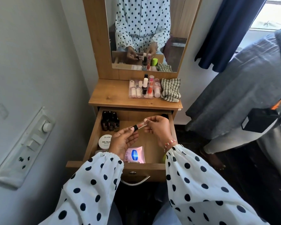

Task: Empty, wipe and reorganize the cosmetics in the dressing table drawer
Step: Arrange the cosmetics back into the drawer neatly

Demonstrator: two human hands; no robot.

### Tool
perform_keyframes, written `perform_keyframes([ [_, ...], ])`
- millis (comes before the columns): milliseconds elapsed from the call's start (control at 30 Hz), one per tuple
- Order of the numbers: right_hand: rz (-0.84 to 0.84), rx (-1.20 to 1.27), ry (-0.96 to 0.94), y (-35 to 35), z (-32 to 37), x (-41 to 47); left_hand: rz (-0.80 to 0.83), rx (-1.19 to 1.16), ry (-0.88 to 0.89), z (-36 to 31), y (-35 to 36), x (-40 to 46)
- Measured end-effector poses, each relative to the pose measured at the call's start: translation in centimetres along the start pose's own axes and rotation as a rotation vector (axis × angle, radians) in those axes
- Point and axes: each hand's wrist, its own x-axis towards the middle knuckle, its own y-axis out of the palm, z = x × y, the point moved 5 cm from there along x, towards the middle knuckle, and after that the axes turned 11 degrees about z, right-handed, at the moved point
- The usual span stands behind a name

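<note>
Both hands hold one small clear tube with a black cap [137,126] over the open wooden drawer [94,137]: left hand [123,140] pinching the cap, right hand [157,127] pinching the clear end. Best set it upright beside the dark bottles [110,122] at the drawer's back-left corner.

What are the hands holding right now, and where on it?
A small clear tube: left hand pinches its black cap end, right hand grips the clear end.
</note>
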Motion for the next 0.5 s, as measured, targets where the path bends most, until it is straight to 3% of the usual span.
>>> perform_keyframes([
  [133, 0.059, 0.002, -0.053, 0.1, 3.6, 1.4, 0.006, -0.001, 0.088, -2.3, 1.3, 1.3],
  [300, 0.077, -0.164, -0.107, 0.5, 4.1, 1.3, -0.054, 0.427, 0.188, -3.9, 1.5, 1.3],
  [367, 0.074, -0.254, -0.149, 0.6, 5.1, 1.5, -0.008, 0.582, 0.248, -5.4, 2.6, 1.6],
  [500, 0.063, -0.277, -0.228, 0.6, 7.8, 3.0, 0.053, 0.722, 0.304, -8.1, 4.7, 2.8],
])
